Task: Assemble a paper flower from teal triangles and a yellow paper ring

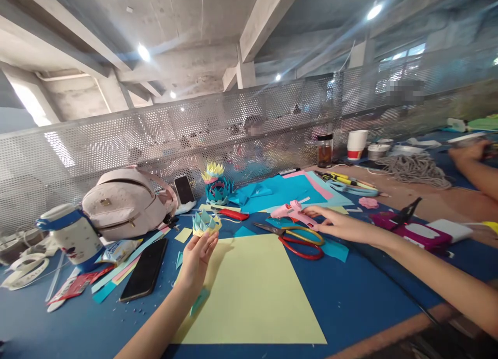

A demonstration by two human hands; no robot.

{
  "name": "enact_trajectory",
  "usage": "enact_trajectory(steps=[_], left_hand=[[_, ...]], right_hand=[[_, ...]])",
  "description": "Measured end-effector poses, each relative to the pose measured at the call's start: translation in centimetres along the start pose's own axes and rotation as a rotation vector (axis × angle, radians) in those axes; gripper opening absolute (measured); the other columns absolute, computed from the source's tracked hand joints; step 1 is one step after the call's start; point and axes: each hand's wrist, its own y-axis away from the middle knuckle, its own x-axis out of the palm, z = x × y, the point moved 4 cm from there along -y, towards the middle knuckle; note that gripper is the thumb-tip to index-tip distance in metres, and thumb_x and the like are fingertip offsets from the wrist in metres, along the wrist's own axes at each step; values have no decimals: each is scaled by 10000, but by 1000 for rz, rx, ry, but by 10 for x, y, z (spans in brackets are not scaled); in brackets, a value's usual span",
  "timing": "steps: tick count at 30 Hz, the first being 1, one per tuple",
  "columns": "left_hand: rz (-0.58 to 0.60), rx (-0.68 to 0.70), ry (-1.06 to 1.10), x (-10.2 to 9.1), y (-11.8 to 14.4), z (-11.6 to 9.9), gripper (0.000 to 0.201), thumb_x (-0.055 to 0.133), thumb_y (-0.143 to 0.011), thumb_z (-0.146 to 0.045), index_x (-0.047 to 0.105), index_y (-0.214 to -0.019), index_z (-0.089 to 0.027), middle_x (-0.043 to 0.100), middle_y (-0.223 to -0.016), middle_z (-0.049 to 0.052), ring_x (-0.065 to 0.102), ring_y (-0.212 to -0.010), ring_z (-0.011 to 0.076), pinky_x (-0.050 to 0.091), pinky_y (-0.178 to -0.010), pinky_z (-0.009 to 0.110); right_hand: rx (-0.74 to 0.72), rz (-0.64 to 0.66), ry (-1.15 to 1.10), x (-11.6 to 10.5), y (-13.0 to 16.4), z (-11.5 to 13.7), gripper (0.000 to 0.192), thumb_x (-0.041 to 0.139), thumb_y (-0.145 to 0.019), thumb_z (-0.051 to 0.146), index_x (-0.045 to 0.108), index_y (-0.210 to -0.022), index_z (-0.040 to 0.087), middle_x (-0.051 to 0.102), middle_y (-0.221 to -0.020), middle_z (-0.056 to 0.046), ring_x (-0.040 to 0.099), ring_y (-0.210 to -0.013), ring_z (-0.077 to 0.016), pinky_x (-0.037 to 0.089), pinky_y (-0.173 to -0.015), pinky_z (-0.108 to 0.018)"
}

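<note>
Left hand (pixel 197 255) raised above blue tabletop (pixel 350 302), fingertips pinching folded paper crown (pixel 206 223) — pleated, zigzag-edged, teal and pale yellow. Right hand (pixel 335 223) stretched flat, fingers loose, gripping nothing, tips touching pink glue gun (pixel 292 211) lying on teal paper. Red-and-yellow-handled scissors (pixel 296 238) just beside that hand. Large pale yellow sheet (pixel 252 291) — smooth, square — flat under both arms. Finished spiky paper flower (pixel 216 184) stood near perforated metal screen.

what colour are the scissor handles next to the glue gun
Red and yellow: the scissors have one red loop and one yellow loop, seen clearly in the head view.
</note>
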Motion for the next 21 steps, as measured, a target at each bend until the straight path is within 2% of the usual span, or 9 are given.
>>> enact_trajectory(steps=[2, 7, 10, 16, 18, 21], left_hand=[[-4, 3, -4, 0, -1, 0, 130, 792, -716, -168, 678, -769, -133, 759, -824, 82, 727, -949, 232, 561, -885, 285], [-23, 1, -5, 1, -2, -1, 118, 783, -721, -156, 678, -767, -130, 762, -852, 95, 731, -932, 229, 567, -869, 279], [-22, 11, 4, 2, -3, -2, 104, 768, -746, -166, 672, -765, -132, 756, -820, 81, 735, -908, 218, 576, -841, 265], [-17, 40, -34, 0, -6, -4, 153, 800, -723, -195, 663, -739, -130, 746, -783, 66, 738, -888, 207, 573, -835, 256], [4, 75, -81, 0, -7, -6, 174, 812, -709, -225, 675, -749, -125, 751, -804, 76, 734, -890, 205, 562, -854, 265], [37, 150, -206, 1, -9, -11, 236, 814, -701, -279, 705, -835, -118, 757, -886, 98, 727, -894, 214, 543, -887, 302]], right_hand=[[33, -5, 39, 7, -4, 3, 441, 635, -763, 416, 626, -1154, 210, 655, -1173, -129, 658, -952, -289, 534, -715, -325], [108, -31, 44, 15, -24, -3, 289, 671, -718, 438, 697, -808, 165, 699, -779, -80, 644, -714, -253, 489, -600, -295], [131, -34, -27, 15, -37, -2, 280, 706, -694, 441, 685, -706, 163, 667, -651, -50, 626, -648, -240, 473, -566, -296], [1, -155, -142, 6, -60, 38, 304, 679, -745, 457, 711, -783, 157, 656, -661, -34, 617, -664, -222, 486, -560, -296], [-37, -186, -200, 14, -65, 54, 335, 644, -779, 469, 711, -875, 155, 655, -691, -34, 593, -613, -185, 472, -508, -273], [-66, -210, -337, 41, -66, 69, 377, 604, -813, 478, 672, -976, 146, 625, -675, -22, 565, -551, -147, 452, -438, -240]])
